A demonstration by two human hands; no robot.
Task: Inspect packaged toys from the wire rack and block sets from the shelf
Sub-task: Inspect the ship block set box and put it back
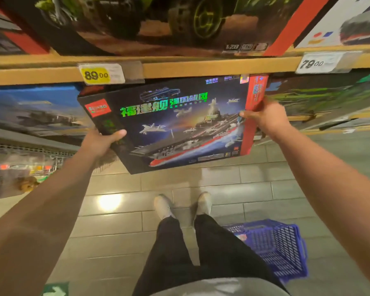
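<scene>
From the head camera, we hold the aircraft-carrier block set box [179, 124] tilted, just below the wooden shelf edge [201, 68]. Our left hand [100, 142] grips its left side, thumb on the front; our right hand [265, 118] clasps the red right edge. Price tags 89.00 [100, 74] and 79.00 [320, 63] hang on the shelf edge. A blue basket [280, 246] sits on the tiled floor [120, 227] beside our shoes [162, 206].

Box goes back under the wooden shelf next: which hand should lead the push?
Probably right hand: it grips the dark aircraft-carrier block box at its red edge nearest the shelf; left hand holds the lower corner.
</scene>
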